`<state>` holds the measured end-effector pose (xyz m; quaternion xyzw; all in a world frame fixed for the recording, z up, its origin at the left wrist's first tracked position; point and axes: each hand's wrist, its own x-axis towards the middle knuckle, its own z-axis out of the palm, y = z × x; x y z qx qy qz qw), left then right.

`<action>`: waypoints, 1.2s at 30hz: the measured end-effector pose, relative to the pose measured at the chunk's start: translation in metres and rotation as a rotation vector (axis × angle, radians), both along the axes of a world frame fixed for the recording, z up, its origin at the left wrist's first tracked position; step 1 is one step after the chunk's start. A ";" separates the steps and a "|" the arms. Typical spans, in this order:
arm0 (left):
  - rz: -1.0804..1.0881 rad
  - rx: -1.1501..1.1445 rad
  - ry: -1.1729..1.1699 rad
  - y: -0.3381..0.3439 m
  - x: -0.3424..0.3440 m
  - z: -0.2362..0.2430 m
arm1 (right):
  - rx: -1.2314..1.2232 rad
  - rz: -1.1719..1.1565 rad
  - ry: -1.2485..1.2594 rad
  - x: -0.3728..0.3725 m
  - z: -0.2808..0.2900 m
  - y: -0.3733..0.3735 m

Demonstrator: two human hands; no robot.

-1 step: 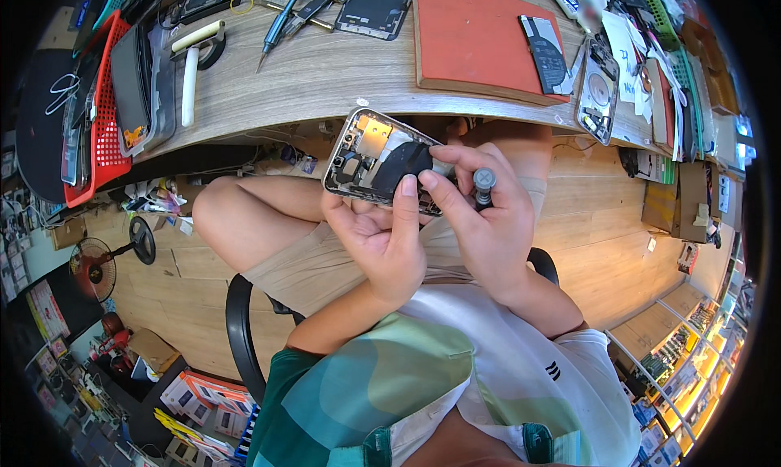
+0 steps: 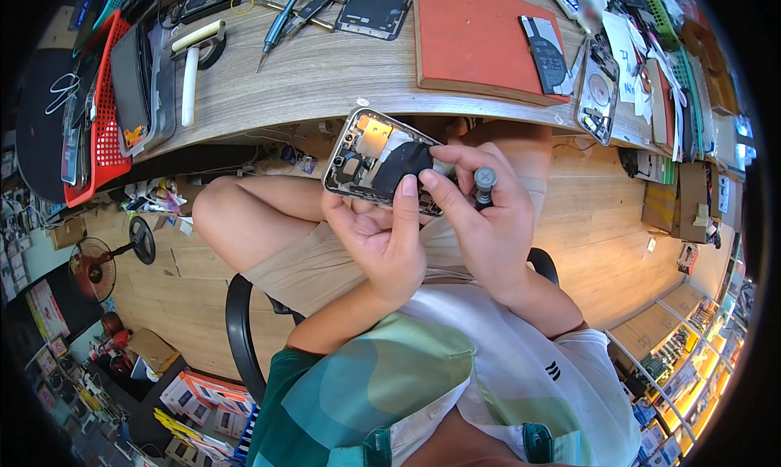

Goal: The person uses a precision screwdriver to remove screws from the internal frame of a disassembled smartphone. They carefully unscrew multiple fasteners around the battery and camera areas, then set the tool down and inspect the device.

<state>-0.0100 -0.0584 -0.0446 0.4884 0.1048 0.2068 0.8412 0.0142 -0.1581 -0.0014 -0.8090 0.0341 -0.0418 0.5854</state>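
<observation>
I observe the left hand (image 2: 382, 243) grasping an uncovered, silver-rimmed rectangular phone body (image 2: 373, 159); the right hand (image 2: 496, 223) grips a grey cylindrical tool (image 2: 485, 181), fingertips (image 2: 428, 179) at the flat black part (image 2: 401, 165).

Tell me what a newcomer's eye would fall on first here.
Probably the opened phone, held in front of the desk by the left hand, while the right hand touches it with a grey-capped tool tucked in its grasp. Next, the big red block on the desk, and the red basket at far left.

Wood-grain desk (image 2: 342, 76), red book (image 2: 480, 40), blue screwdriver (image 2: 281, 26)
</observation>
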 end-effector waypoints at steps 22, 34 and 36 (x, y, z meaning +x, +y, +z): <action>0.035 0.115 -0.081 -0.002 0.005 -0.016 | 0.026 -0.022 -0.058 0.015 -0.009 0.008; -0.020 0.028 -0.039 0.002 0.004 -0.010 | -0.364 0.035 -0.491 0.029 -0.012 -0.001; -0.008 0.036 -0.030 0.001 0.006 -0.011 | -0.394 0.045 -0.550 0.030 -0.018 -0.001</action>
